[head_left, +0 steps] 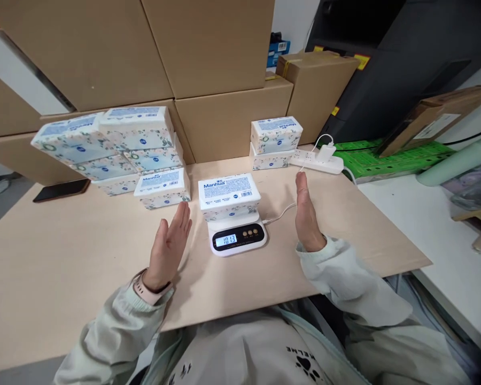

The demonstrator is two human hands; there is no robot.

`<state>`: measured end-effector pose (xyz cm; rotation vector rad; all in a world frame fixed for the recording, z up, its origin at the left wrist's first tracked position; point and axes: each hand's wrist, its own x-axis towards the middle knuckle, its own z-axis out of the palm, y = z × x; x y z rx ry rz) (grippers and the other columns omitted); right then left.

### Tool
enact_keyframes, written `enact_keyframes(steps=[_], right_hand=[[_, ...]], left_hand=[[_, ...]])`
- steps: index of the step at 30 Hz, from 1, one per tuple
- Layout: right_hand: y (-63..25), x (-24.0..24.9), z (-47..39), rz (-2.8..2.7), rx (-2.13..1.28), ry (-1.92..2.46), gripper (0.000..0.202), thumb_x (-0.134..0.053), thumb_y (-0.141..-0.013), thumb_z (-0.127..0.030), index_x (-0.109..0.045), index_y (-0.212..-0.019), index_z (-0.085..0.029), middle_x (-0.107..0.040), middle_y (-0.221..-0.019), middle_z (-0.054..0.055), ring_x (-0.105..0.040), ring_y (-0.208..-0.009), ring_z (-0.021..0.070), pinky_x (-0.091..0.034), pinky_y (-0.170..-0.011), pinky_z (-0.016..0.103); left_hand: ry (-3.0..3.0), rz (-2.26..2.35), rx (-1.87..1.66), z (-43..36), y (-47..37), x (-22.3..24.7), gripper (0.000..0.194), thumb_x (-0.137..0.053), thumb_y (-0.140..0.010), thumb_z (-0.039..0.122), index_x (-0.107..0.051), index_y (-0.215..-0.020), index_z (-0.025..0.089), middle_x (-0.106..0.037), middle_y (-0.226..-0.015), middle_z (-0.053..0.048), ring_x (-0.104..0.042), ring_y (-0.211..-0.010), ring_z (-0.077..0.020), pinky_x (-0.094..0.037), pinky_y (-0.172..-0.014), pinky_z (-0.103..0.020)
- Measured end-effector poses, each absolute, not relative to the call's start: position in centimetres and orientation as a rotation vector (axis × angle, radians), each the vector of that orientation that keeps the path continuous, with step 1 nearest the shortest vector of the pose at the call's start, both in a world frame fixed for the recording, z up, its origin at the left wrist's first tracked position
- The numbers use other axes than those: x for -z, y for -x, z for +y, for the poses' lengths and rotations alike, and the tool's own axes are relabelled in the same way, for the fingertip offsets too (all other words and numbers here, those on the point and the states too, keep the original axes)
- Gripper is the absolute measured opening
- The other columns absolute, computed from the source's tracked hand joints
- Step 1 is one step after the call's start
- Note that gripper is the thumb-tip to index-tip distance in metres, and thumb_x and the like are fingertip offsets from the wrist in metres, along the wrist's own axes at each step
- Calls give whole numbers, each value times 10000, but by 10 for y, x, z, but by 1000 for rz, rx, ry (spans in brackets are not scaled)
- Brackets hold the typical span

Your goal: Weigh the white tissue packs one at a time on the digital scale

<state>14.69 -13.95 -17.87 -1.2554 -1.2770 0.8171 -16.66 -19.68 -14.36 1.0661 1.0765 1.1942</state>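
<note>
A white tissue pack (pixel 229 195) with blue Manhua lettering rests on a white digital scale (pixel 238 238), whose lit display reads about 101.3. To the left of the scale, my left hand (pixel 170 246) is held upright with straight fingers and the thumb apart, touching nothing. My right hand (pixel 307 214) is raised on the other side, its fingers stretched out and its palm turned inward, also holding nothing. Both hands stand apart from the pack. A single tissue pack (pixel 163 187) sits just beyond my left hand, in front of the stacked ones.
Several tissue packs (pixel 138 128) are stacked at the back left, beside a dark phone (pixel 61 190). Two more packs (pixel 276 141) stand at the back right, near a white power strip (pixel 318 160). Large cardboard boxes (pixel 220 48) line the table's back edge.
</note>
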Motion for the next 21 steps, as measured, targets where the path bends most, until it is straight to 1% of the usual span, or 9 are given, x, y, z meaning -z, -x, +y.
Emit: enact_keyframes(steps=[2,5,8,13,16,18,19,21], right_hand=[[-146,178,-140,-1277,-885,1268,901,-228,-977,-799,-84,-1700,-282,-43,-1799,-12,-58,-1674,150,-48,-1387,426],[-144,174,-142,-1332,-967,1290,853,-251,-980,-793,-181,-1687,-320,-101,-1793,-38,-71,-1673,154,-41,-1388,436],[-143,169,-144,-1364,-910,1304,813,-257,-982,-791,-273,-1664,-349,-161,-1783,-53,-50,-1677,177,-23,-1386,466],[-145,162,-146,-1382,-894,1306,805,-261,-986,-788,-302,-1656,-344,-176,-1777,-53,-46,-1676,179,1,-1384,474],[-145,158,-147,-1370,-931,1312,776,-323,-978,-789,-388,-1619,-356,-234,-1763,-44,-99,-1673,202,-24,-1383,503],[-142,154,-147,-1370,-978,1328,783,-357,-960,-806,-455,-1586,-347,-287,-1748,-23,-161,-1665,228,-53,-1383,516],[-139,152,-147,-1377,-1016,1338,797,-369,-950,-816,-475,-1576,-335,-306,-1741,-11,-187,-1660,238,-65,-1384,516],[-132,146,-148,-1417,-1122,1333,815,-375,-943,-822,-488,-1572,-316,-333,-1729,-3,-216,-1653,254,-96,-1386,517]], left_hand=[[-1075,1072,-1177,-196,167,145,801,-261,-997,762,-326,-1664,324,-138,-1778,29,-48,-1664,-233,-42,-1356,-471],[-1077,1059,-1145,-195,165,146,826,-253,-985,786,-324,-1663,321,-133,-1778,30,-50,-1664,-231,-53,-1357,-471],[-1117,1063,-1132,-194,163,146,813,-251,-990,785,-331,-1659,331,-130,-1777,40,-35,-1664,-226,-46,-1358,-467],[-1170,1056,-1132,-190,161,147,794,-278,-1002,767,-329,-1661,326,-120,-1776,47,-19,-1664,-226,-14,-1362,-461],[-1153,1049,-1138,-184,161,149,795,-323,-993,771,-364,-1647,322,-146,-1771,39,-34,-1663,-244,-26,-1365,-471],[-1135,1043,-1150,-180,159,151,801,-365,-981,773,-379,-1641,319,-151,-1770,40,-37,-1663,-233,-17,-1369,-456],[-1131,1036,-1155,-177,157,151,799,-385,-979,768,-383,-1639,317,-154,-1769,39,-38,-1663,-229,-12,-1371,-451],[-1135,996,-1162,-174,151,151,774,-413,-987,740,-415,-1625,302,-204,-1760,21,-59,-1662,-236,-23,-1374,-461]])
